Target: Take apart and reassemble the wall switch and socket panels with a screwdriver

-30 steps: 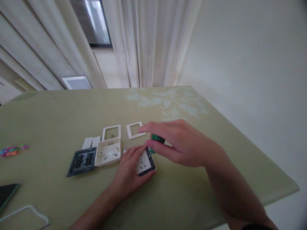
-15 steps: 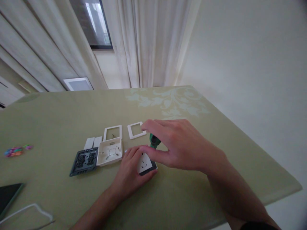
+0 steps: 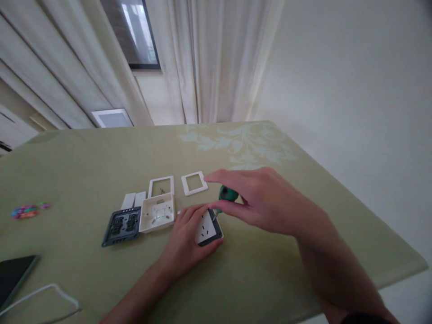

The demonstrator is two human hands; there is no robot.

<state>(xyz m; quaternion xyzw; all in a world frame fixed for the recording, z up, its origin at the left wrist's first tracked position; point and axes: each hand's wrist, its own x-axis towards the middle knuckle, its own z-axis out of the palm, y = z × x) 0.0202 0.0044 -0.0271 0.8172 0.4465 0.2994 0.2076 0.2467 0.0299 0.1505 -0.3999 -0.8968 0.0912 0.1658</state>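
A wall socket [image 3: 206, 228] with a white face and dark grey surround lies on the table, partly covered by my left hand [image 3: 189, 229]. That hand is closed about the socket's sides, the thumb along the near edge. My right hand [image 3: 259, 198] holds a green-and-black screwdriver [image 3: 228, 194] by its handle, with thumb and index finger apart around it. The screwdriver leans right, and its thin shaft comes down at the socket's dark right-hand border. Whether the tip sits in a screw is too small to tell.
Left of the hands lie a white mounting box [image 3: 158, 212], a dark grey socket panel [image 3: 121, 226], white plates [image 3: 128, 200] and a white frame [image 3: 173, 186] with small screws inside. Another white frame [image 3: 195, 183] lies behind. Colourful small items [image 3: 25, 212], a dark flat object [image 3: 15, 274] and a white cable [image 3: 54, 285] are further left.
The screwdriver's handle has tipped to the right and its shaft now shows. My right hand has shifted slightly right, while my left hand keeps its hold on the socket.
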